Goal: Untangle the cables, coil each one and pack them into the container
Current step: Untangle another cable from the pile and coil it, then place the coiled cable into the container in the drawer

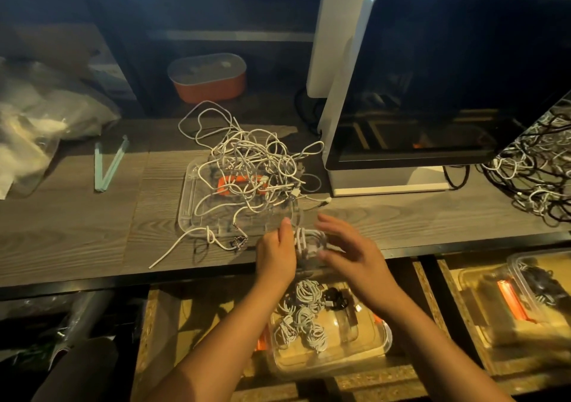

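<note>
While left hand (275, 256) is gripping limp, light cable coil (309, 240) round its middle, right hand (352, 250) is hovering wide beside.

Right hand (349, 247) motion-blurred; coil (309, 241) partly behind left hand (275, 253); monitor (463, 77) cropped right.

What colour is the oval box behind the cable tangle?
The oval box is orange with a grey top; head view.

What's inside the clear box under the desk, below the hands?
Coiled white cables and a black one lie in the clear box. What lies beneath the coils is hidden.
</note>
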A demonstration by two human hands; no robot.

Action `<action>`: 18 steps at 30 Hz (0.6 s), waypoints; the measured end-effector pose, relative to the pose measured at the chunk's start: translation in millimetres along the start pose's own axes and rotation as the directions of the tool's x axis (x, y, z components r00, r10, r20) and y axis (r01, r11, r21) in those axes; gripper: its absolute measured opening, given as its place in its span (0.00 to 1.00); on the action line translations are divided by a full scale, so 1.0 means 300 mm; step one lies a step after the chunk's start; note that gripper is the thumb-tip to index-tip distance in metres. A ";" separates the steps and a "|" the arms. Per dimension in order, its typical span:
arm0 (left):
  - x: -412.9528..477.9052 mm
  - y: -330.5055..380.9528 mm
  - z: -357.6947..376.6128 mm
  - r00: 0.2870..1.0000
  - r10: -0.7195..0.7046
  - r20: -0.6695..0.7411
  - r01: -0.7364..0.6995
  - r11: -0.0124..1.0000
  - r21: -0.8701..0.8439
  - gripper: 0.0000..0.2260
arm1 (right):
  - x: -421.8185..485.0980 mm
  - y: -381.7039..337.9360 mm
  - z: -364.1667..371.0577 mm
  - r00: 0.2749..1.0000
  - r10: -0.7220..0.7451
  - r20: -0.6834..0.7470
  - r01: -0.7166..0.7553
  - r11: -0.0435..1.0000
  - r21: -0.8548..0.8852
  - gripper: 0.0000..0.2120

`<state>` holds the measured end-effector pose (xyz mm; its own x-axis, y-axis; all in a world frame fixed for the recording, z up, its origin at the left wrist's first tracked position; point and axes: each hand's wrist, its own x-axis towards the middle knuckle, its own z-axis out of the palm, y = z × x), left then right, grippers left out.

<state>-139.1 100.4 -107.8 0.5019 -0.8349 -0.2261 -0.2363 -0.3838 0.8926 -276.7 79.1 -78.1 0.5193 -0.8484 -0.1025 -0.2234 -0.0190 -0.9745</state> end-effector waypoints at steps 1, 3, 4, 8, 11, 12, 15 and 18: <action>-0.012 -0.011 0.003 0.998 0.030 0.062 -0.030 1.000 0.009 0.23 | -0.004 0.010 -0.002 0.993 0.118 -0.026 -0.113 0.982 0.150 0.15; -0.039 -0.030 0.020 0.982 0.087 0.165 -0.093 0.995 0.029 0.22 | -0.016 0.032 0.013 0.965 0.259 -0.049 -0.243 0.947 0.208 0.09; -0.051 -0.045 0.029 0.976 0.107 0.188 -0.118 0.992 0.047 0.21 | -0.024 0.055 0.023 0.958 0.279 -0.062 -0.265 0.949 0.170 0.07; -0.077 -0.161 0.061 0.970 0.030 0.242 -0.050 0.996 0.077 0.15 | -0.060 0.175 0.055 0.923 0.339 -0.180 -0.307 0.933 0.187 0.02; -0.099 -0.220 0.074 0.958 -0.067 0.277 0.038 0.993 0.110 0.13 | -0.074 0.268 0.073 0.870 0.440 -0.223 -0.389 0.890 0.237 0.02; -0.108 -0.233 0.079 0.953 -0.095 0.289 0.067 0.992 0.108 0.12 | -0.078 0.297 0.081 0.851 0.480 -0.214 -0.419 0.865 0.277 0.04; -0.122 -0.269 0.096 0.916 -0.234 0.325 0.220 0.972 0.080 0.09 | -0.080 0.345 0.096 0.785 0.597 -0.168 -0.501 0.770 0.396 0.12; -0.135 -0.310 0.114 0.874 -0.320 0.367 0.312 0.946 0.083 0.11 | -0.072 0.403 0.107 0.738 0.658 -0.150 -0.554 0.718 0.421 0.11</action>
<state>-165.8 156.3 -195.1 0.2091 -0.7512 -0.6261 -0.1359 -0.6564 0.7421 -288.5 112.2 -200.2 0.1128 -0.7183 -0.6866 -0.1008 0.6791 -0.7271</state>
